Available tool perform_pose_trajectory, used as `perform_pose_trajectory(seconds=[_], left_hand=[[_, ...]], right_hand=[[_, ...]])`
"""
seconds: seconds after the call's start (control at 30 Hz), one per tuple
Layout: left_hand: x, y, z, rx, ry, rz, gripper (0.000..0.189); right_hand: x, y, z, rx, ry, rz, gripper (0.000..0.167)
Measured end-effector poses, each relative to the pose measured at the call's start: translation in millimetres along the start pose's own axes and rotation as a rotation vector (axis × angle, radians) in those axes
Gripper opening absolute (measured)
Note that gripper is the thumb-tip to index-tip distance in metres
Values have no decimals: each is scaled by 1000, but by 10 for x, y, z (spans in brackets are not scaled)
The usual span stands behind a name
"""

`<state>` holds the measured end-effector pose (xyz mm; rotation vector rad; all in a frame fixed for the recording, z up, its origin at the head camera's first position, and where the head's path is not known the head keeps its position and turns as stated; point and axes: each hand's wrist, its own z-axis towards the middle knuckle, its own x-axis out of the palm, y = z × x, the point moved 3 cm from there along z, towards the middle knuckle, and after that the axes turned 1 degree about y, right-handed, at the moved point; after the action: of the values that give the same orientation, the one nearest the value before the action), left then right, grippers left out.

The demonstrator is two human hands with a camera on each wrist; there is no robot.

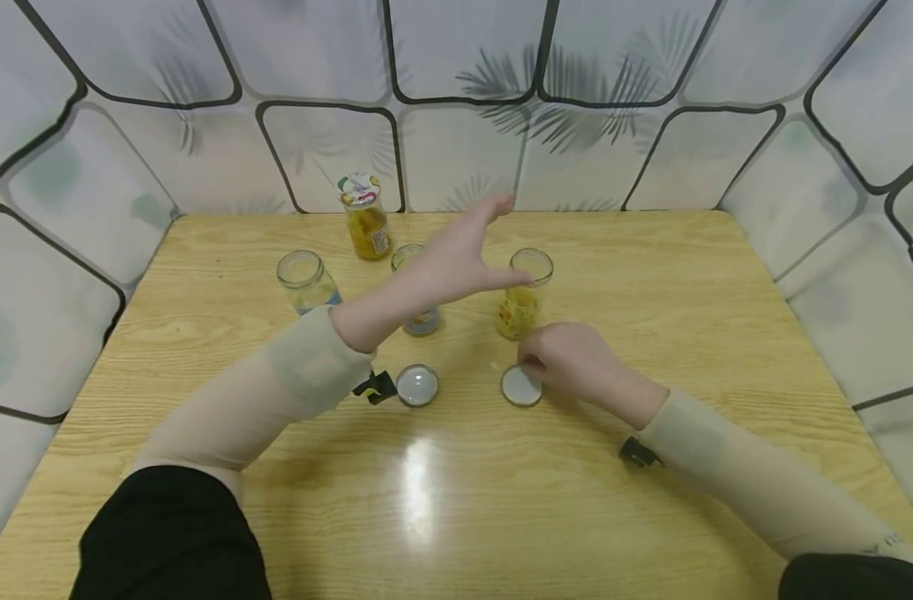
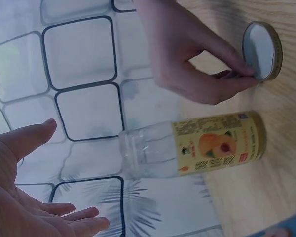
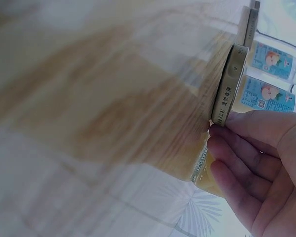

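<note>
My left hand (image 1: pixel 456 262) is spread in the air, thumb apart from the fingers, beside the mouth of a glass jar (image 1: pixel 520 312). That jar stands upright and uncapped, with a yellow peach label (image 2: pixel 217 143). In front of it, my right hand (image 1: pixel 572 360) pinches the edge of a round metal jar lid (image 1: pixel 521 388) between thumb and fingertips. The lid's white inner side faces up, and its printed rim (image 3: pixel 229 89) shows in the right wrist view. Nothing is in my left hand (image 2: pixel 34 192).
A second lid (image 1: pixel 417 386) lies white side up to the left. Two uncapped glass jars with blue labels, one at the left (image 1: pixel 302 279) and one partly behind my left arm (image 1: pixel 424 322), stand on the table. A capped jar of yellow fruit (image 1: pixel 369 225) stands near the back wall (image 1: pixel 456 158).
</note>
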<state>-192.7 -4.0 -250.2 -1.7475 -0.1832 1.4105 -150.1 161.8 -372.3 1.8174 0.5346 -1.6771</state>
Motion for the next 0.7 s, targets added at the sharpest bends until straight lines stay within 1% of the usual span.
perform_pose_trajectory(seconds=[0.07,0.17,0.2,0.4,0.47,0.53,0.57,0.7], left_hand=[[-79,-28,-18,7,-11,9,93],[-209,-44,-29,-2,-31,6,93],[-252,-38,-28,3,-46,-4,91],[-523,32,-37,-27,-143,-111,85],[-611,66,-46,-39,-181,-119,85],[-693,107,-57,-53,-214,-101,85],[-734,131,-60,-65,-227,-78,85],[-898,252,-63,-150,-262,72,87]], right_hand=[[0,-1,-2,-2,-4,-2,9],[-1,0,-9,-1,-15,-7,10],[1,-1,-10,0,-17,-10,10],[10,9,-14,12,-20,-24,8],[11,10,-11,11,-21,-27,7],[12,8,-10,11,-21,-29,8],[14,7,-10,11,-21,-29,8],[18,5,-12,14,-20,-25,8]])
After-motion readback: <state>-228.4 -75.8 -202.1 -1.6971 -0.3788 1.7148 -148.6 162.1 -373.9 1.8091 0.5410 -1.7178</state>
